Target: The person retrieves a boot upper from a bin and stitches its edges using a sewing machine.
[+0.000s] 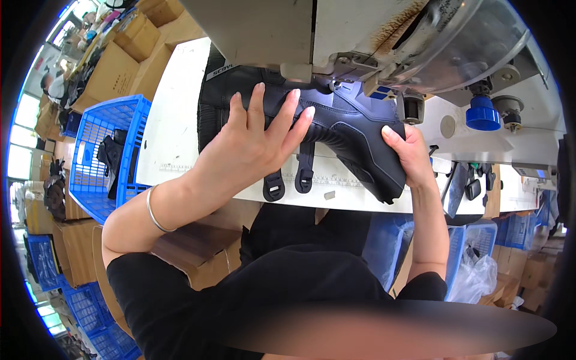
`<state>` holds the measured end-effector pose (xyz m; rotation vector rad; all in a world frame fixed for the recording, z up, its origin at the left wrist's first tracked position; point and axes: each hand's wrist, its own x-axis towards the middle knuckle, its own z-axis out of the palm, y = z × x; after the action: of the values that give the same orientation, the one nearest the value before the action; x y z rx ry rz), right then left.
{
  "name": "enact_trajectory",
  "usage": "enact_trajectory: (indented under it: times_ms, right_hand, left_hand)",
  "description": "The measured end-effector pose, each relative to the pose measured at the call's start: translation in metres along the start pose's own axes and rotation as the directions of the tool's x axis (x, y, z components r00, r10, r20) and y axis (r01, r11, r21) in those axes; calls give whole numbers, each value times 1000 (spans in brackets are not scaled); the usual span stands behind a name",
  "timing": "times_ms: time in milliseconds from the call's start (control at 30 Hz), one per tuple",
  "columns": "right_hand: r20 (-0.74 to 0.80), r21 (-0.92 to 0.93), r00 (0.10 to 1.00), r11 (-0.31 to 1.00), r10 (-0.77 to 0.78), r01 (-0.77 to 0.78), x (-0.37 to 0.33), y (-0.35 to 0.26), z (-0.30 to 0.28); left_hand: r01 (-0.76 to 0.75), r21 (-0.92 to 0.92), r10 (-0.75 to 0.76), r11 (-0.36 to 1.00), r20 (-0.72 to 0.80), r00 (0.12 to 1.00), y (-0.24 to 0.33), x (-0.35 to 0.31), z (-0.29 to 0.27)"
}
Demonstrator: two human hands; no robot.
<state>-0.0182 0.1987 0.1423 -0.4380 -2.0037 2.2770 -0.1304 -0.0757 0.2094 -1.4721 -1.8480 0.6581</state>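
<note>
A black boot upper (360, 141) with stitched panels and a ribbed fold lies under the head of a sewing machine (258, 30). My left hand (249, 138) rests on its left part, fingers spread and pressing flat. At the right end my right hand (411, 153) grips the edge, thumb on top and the other fingers mostly hidden behind. Just beyond my left fingertips, the presser foot (335, 85) is close to the upper; the needle's exact contact is too small to tell. Two black straps (305, 168) with slotted ends hang from the upper toward me.
The white table (174, 114) has a printed ruler line near its front edge. Blue knobs (482, 113) jut from the machine at right. Small dark tools (473, 189) lie at the table's right. A blue crate (96, 150) holding black pieces stands left, with cardboard boxes (108, 75) behind.
</note>
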Motion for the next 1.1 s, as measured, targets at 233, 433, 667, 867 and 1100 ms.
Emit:
enact_trajectory:
  times_ms: [233, 433, 667, 867, 1100]
  right_hand:
    - [-48, 55, 999, 998, -19, 22, -5, 7, 8]
    - [-71, 72, 996, 996, -52, 57, -11, 14, 19]
    - [-101, 101, 993, 992, -62, 72, -12, 18, 23]
    - [-173, 82, 980, 990, -101, 116, -15, 28, 36]
    - [-189, 169, 976, 975, -109, 142, -19, 35, 47]
  left_hand:
    - [-13, -30, 12, 999, -51, 999, -7, -1, 12]
    - [-66, -28, 62, 997, -116, 991, -17, -2, 21]
    - [-84, -5, 83, 996, -121, 989, -21, 2, 25]
    - [-116, -1, 114, 993, -192, 975, -33, 4, 37]
    - [-151, 25, 152, 988, -253, 955, -41, 4, 48]
